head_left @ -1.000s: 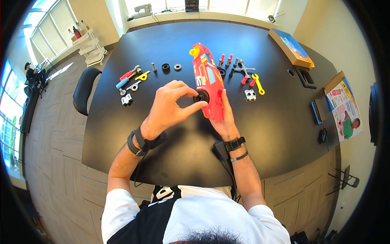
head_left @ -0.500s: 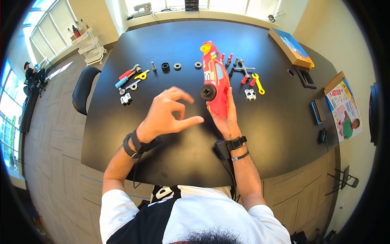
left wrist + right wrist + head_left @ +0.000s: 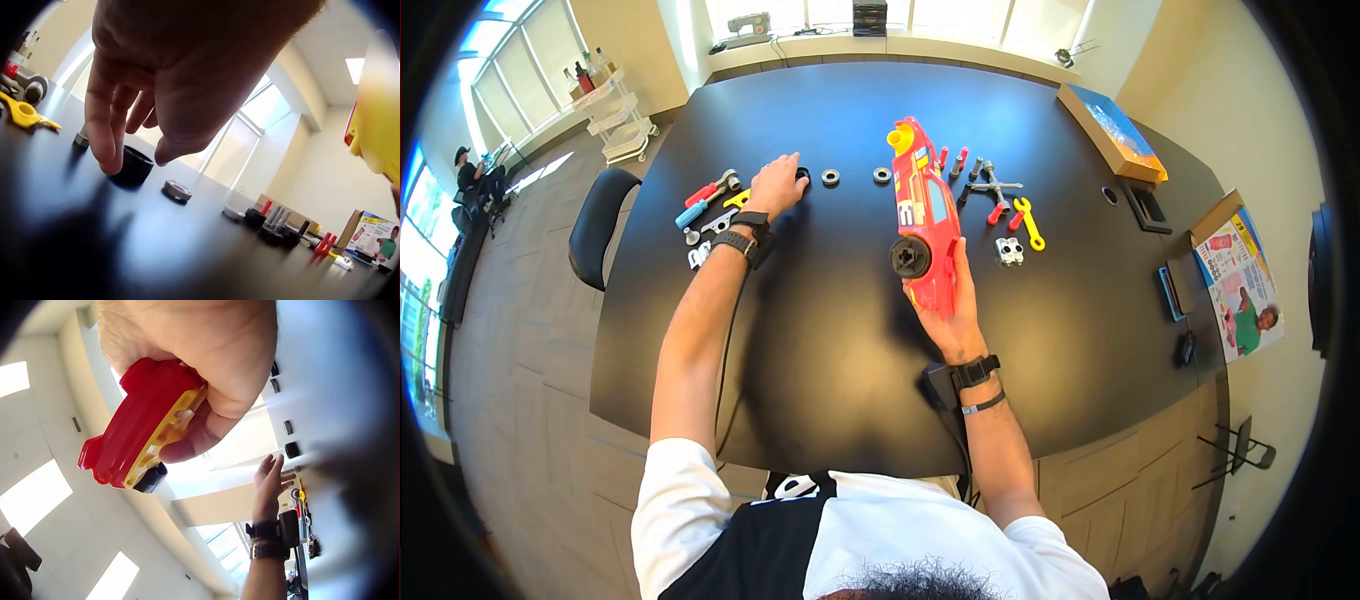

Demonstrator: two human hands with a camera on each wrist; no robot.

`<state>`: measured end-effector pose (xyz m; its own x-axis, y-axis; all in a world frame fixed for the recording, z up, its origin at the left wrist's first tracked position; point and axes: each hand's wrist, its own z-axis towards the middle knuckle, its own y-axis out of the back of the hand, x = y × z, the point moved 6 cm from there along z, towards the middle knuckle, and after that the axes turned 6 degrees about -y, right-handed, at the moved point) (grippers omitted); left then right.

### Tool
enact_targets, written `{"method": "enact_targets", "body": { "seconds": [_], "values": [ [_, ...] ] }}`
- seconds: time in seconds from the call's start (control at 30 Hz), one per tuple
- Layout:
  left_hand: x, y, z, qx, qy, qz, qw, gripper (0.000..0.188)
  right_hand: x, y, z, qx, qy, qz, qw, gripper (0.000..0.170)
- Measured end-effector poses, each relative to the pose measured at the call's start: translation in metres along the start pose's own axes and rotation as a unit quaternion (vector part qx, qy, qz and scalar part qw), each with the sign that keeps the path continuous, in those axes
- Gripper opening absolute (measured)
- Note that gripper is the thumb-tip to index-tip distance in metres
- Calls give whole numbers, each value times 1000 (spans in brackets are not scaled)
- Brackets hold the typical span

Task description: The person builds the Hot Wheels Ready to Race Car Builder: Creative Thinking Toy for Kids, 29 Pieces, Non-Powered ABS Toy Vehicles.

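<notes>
In the head view my left hand (image 3: 775, 187) is at a black ring (image 3: 803, 173) on the table. The left wrist view has its fingers and thumb spread on either side of the black ring (image 3: 134, 167); contact cannot be told. My right hand (image 3: 960, 318) grips the rear of a red toy car (image 3: 928, 215) above the table, its yellow-tipped end pointing away. A black wheel (image 3: 910, 257) sits on the car's left side. From the right wrist, the fingers curl round the red car body (image 3: 140, 428).
Grey rings (image 3: 830, 177) lie right of the black ring. Toy tools, including a blue-handled screwdriver (image 3: 691, 213), lie on the left. Past the car are a grey cross wrench (image 3: 996, 186), a yellow wrench (image 3: 1030, 225) and a silver block (image 3: 1009, 251). Boxes (image 3: 1115, 135) stand at the right edge.
My left hand has let go of the black wheel and moved forward and left to the black ring. The car, still in my right hand, has shifted slightly.
</notes>
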<state>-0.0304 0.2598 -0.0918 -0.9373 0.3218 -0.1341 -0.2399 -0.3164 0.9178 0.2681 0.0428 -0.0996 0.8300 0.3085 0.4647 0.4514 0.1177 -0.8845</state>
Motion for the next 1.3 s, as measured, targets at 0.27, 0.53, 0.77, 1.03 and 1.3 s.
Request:
{"method": "enact_targets", "body": {
  "seconds": [0.27, 0.53, 0.77, 1.03, 1.3],
  "values": [
    [-16, 19, 4, -17, 33, 3, 999, 38, 2, 5, 0, 4, -2, -31, 999, 58],
    [-126, 146, -31, -93, -62, -528, 842, 45, 0, 3, 1, 3, -3, -45, 999, 58],
    [-157, 157, -34, -70, -109, -449, 884, 49, -4, 0, 2, 19, -16, -41, 999, 57],
    [-151, 163, -51, -132, -206, -301, 922, 24, 0, 9, 1, 3, -17, -4, 1000, 56],
    [-72, 103, -6, -121, -57, -315, 940, 22, 5, 11, 1, 27, 0, -1, 1000, 55]
  ]
}}
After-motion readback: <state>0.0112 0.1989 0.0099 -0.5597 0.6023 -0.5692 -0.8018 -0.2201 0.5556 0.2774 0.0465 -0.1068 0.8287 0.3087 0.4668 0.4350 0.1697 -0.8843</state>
